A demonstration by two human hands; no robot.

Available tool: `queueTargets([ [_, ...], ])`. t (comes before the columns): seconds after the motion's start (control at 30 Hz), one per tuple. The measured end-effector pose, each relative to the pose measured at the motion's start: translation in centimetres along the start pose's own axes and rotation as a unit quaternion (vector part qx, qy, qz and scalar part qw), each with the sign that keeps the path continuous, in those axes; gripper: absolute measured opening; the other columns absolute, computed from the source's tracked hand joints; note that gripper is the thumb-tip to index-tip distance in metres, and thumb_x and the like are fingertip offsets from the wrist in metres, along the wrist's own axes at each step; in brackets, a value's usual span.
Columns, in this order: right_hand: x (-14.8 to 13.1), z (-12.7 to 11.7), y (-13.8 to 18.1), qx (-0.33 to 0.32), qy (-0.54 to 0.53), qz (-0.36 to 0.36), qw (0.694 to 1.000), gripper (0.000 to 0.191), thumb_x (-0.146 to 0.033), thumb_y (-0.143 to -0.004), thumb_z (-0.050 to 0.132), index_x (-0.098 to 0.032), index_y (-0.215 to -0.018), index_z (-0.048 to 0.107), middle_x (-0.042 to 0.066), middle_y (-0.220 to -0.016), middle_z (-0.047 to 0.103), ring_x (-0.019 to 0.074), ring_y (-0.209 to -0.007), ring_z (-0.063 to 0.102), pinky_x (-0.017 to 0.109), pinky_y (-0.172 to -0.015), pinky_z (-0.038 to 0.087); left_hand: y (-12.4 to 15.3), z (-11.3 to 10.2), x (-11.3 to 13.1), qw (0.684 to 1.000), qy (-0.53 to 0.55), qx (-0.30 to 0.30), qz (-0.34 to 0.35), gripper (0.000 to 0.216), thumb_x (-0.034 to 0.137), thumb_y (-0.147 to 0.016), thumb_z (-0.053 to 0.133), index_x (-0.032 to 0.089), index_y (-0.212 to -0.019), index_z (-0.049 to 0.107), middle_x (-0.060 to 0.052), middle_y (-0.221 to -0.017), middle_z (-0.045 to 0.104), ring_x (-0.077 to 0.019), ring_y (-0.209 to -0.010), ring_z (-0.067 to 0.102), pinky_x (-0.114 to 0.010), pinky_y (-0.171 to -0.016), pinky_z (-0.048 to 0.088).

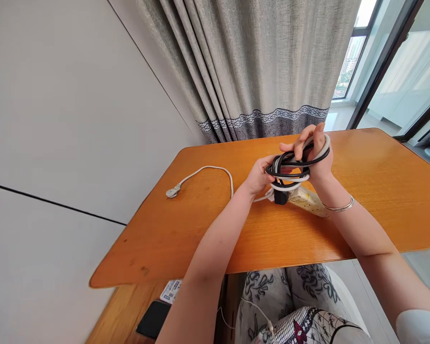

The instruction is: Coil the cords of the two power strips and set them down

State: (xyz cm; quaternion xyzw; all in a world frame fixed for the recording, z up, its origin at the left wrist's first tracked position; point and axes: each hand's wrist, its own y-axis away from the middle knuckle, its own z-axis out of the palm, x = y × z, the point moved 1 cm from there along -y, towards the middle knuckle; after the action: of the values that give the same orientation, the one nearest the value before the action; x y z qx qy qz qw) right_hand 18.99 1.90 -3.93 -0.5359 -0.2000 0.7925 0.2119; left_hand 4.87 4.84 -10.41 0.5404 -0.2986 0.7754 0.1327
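A bundle of coiled black and white cables [290, 174] is held up over the table between both hands. My left hand [261, 176] is closed around the left side of the loops. On the other side, my right hand [317, 155] grips the coil, its fingers curled over the upper strands. Beneath the bundle lies a white power strip [308, 201] with a black plug [281, 197] at its left end. A white cord runs leftward from there, passing behind my left forearm, to a white plug [172, 192] lying on the tabletop.
The wooden table [186, 239] has rounded corners and stands by a white wall panel [68, 105]. Grey curtains [265, 62] hang behind it, with a glass door at the right. Below the front edge are a black phone-like object [153, 317] and a labelled white item [171, 290].
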Motion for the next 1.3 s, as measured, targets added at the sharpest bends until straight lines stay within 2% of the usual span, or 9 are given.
queueTargets([
  [0.2,0.7,-1.2,-1.1,0.013,0.020,-0.029,0.999,0.057,-0.083,-0.086,0.052,-0.028,-0.073,0.049,-0.008,-0.042,0.042,0.0225,-0.069,0.076,0.043,-0.081,0.066,-0.2,-0.2,0.0,0.998,-0.031,-0.058,-0.005,0.103,0.082,-0.050,0.084,0.019,-0.131,0.068,-0.017,-0.129,0.074,-0.0377,-0.121,0.070,-0.049,-0.108,0.052],
  [0.33,0.2,-3.0,-2.2,0.055,0.066,-0.087,0.992,0.052,-0.076,-0.090,0.055,-0.027,-0.073,0.054,-0.006,-0.049,0.051,0.0190,-0.062,0.072,0.041,-0.079,0.065,-0.7,-4.3,1.0,0.958,-0.274,-0.024,-0.077,0.100,0.088,-0.080,0.053,0.018,-0.151,0.051,-0.020,-0.150,0.059,-0.0358,-0.139,0.057,-0.049,-0.118,0.040],
  [0.47,-0.2,-4.2,-2.9,0.063,0.067,-0.115,0.989,0.052,-0.074,-0.093,0.053,-0.027,-0.073,0.058,-0.005,-0.051,0.053,0.0179,-0.063,0.071,0.039,-0.077,0.065,0.5,-10.0,2.1,0.670,-0.658,0.211,-0.270,0.060,0.054,-0.098,0.051,0.007,-0.132,0.066,-0.030,-0.147,0.056,-0.0429,-0.140,0.053,-0.056,-0.116,0.040],
  [0.57,-0.4,-3.9,-2.5,0.027,0.058,-0.120,0.991,0.050,-0.075,-0.088,0.060,-0.027,-0.074,0.064,-0.004,-0.055,0.057,0.0181,-0.062,0.071,0.037,-0.070,0.064,1.9,-12.7,2.6,0.582,-0.686,0.256,-0.353,0.059,0.053,-0.088,0.066,0.007,-0.123,0.068,-0.033,-0.136,0.063,-0.0473,-0.125,0.063,-0.057,-0.099,0.052],
  [0.7,-0.7,-3.0,-1.3,-0.034,0.092,-0.107,0.989,0.055,-0.080,-0.082,0.062,-0.026,-0.074,0.068,0.000,-0.063,0.063,0.0204,-0.071,0.073,0.038,-0.072,0.063,2.6,-13.9,2.4,0.609,-0.649,0.197,-0.410,0.036,0.041,-0.074,0.081,0.015,-0.097,0.073,-0.021,-0.089,0.078,-0.0439,-0.107,0.072,-0.053,-0.090,0.054],
  [0.87,-0.4,-1.9,-0.5,-0.143,0.158,-0.108,0.971,0.071,-0.091,-0.076,0.054,-0.023,-0.082,0.073,0.006,-0.081,0.072,0.0232,-0.085,0.073,0.041,-0.085,0.060,1.7,-12.7,2.4,0.618,-0.681,0.215,-0.328,0.057,0.010,-0.071,0.072,0.012,-0.128,0.064,-0.025,-0.120,0.074,-0.0427,-0.124,0.065,-0.051,-0.098,0.052],
  [1.1,0.4,-1.8,-0.7,-0.232,0.284,-0.154,0.917,0.085,-0.096,-0.081,0.033,-0.027,-0.108,0.074,0.011,-0.126,0.070,0.0326,-0.138,0.054,0.056,-0.123,0.030,0.4,-7.3,5.1,0.896,-0.422,0.137,0.018,0.055,0.017,-0.077,0.060,0.012,-0.132,0.064,-0.014,-0.118,0.076,-0.0230,-0.103,0.074,-0.039,-0.095,0.058],
  [1.2,0.2,-2.6,-1.0,-0.200,0.375,-0.150,0.892,0.083,-0.094,-0.083,0.033,-0.028,-0.115,0.072,0.009,-0.130,0.070,0.0353,-0.145,0.046,0.063,-0.126,0.015,0.6,-5.5,6.2,0.930,-0.340,0.116,0.082,0.038,0.022,-0.071,0.068,0.015,-0.107,0.076,-0.010,-0.100,0.078,-0.0208,-0.091,0.074,-0.036,-0.087,0.060],
  [1.3,-0.7,-3.3,-1.1,-0.162,0.451,-0.123,0.869,0.068,-0.088,-0.083,0.051,-0.029,-0.108,0.073,0.007,-0.101,0.077,0.0341,-0.127,0.061,0.060,-0.122,0.027,1.1,-4.5,7.1,0.939,-0.303,0.117,0.112,0.025,0.021,-0.068,0.069,0.017,-0.092,0.077,-0.005,-0.084,0.077,-0.0175,-0.078,0.072,-0.034,-0.078,0.061],
])
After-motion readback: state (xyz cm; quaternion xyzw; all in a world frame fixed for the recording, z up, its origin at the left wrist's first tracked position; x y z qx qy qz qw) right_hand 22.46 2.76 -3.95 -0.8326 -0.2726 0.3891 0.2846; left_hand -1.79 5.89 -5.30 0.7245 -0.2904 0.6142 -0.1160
